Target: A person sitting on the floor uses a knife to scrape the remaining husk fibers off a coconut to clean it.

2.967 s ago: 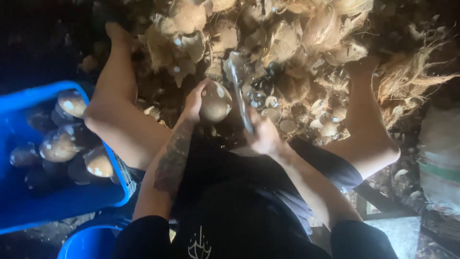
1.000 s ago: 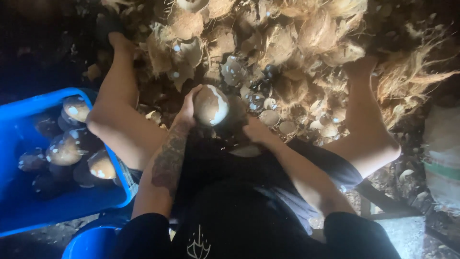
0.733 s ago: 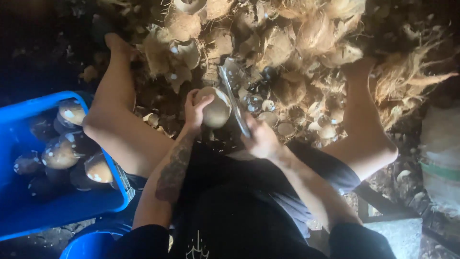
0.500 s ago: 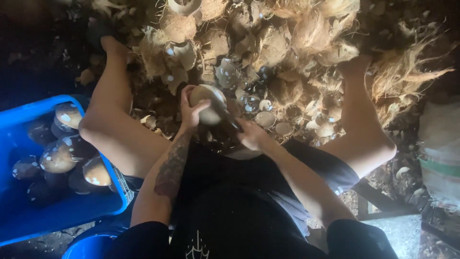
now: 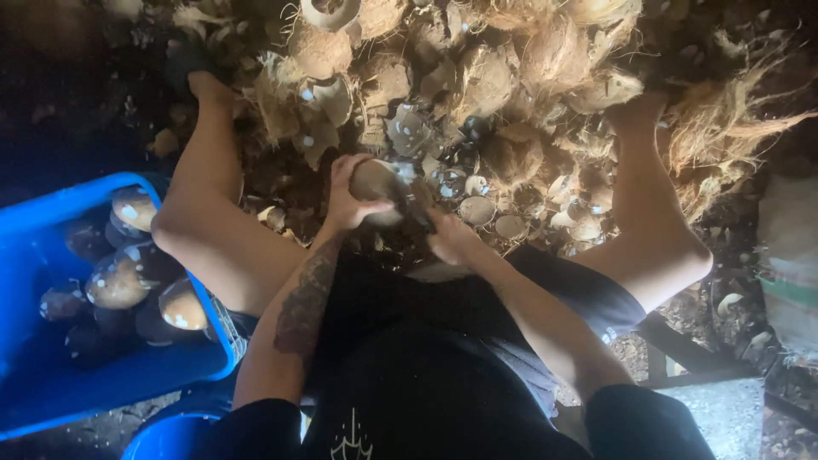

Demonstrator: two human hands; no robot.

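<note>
My left hand (image 5: 348, 198) grips a peeled pale coconut (image 5: 377, 183) in front of me, between my knees. My right hand (image 5: 450, 236) is closed around the handle of a knife; its blade (image 5: 409, 198) lies against the right side of the coconut and is mostly hidden in shadow. Both forearms reach forward over my dark shorts. My bare legs spread to either side of the work spot.
A heap of coconut husks and shell pieces (image 5: 477, 77) covers the ground ahead. A blue crate (image 5: 51, 383) at my left holds several peeled coconuts (image 5: 128, 277). A blue bucket rim (image 5: 170, 434) sits below it. A sack (image 5: 788, 264) stands at right.
The knife, raised upright beside the coconut a moment ago, has come down against it. The coconut has turned slightly in my left hand.
</note>
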